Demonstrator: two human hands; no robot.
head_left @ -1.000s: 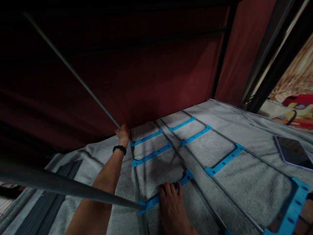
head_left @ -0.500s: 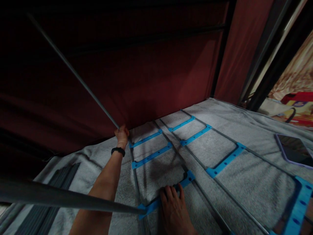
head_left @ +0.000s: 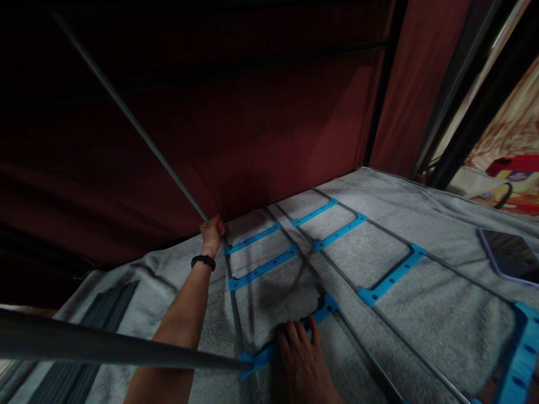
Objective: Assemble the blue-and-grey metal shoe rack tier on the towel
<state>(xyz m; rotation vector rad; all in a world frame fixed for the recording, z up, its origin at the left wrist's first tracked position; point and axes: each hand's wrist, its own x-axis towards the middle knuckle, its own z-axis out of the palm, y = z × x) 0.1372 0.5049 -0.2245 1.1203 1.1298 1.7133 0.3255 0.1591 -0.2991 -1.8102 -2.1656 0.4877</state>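
Head: near pole (head_left: 92, 346) slightly lower, hands (head_left: 304, 359) unmoved

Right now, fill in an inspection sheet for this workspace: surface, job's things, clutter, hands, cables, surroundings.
Surface: grey cloth, wrinkled in places.
Job's things: blue strips and thin rods laid ladder-like on the cloth; near rod raised, its end at a strip's left corner; far rod slanting upward.
Clutter: phone at right; bundled rods at left.
Left hand: closed around the far rod's lower end.
Right hand: fingers over a strip, grip unclear.
Cables: nothing seen clearly.
Surroundings: dark red panel behind; patterned curtain at right.
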